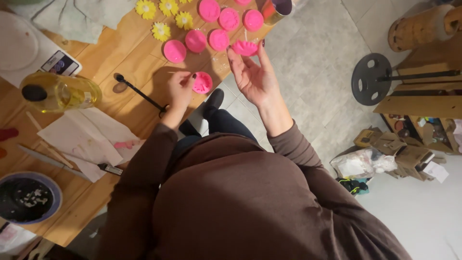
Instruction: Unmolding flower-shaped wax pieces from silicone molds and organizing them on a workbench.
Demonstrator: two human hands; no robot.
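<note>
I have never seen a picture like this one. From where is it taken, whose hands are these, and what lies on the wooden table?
There is one picture, from a camera worn on a person's head, looking down over their brown sweater. The right hand holds a pink flower-shaped piece up in its fingertips. The left hand touches another pink piece at the edge of the wooden table. On the table lie a row of round pink pieces, yellow flower shapes, a black spoon, a jar of yellow liquid, white paper and a dark bowl.
</note>
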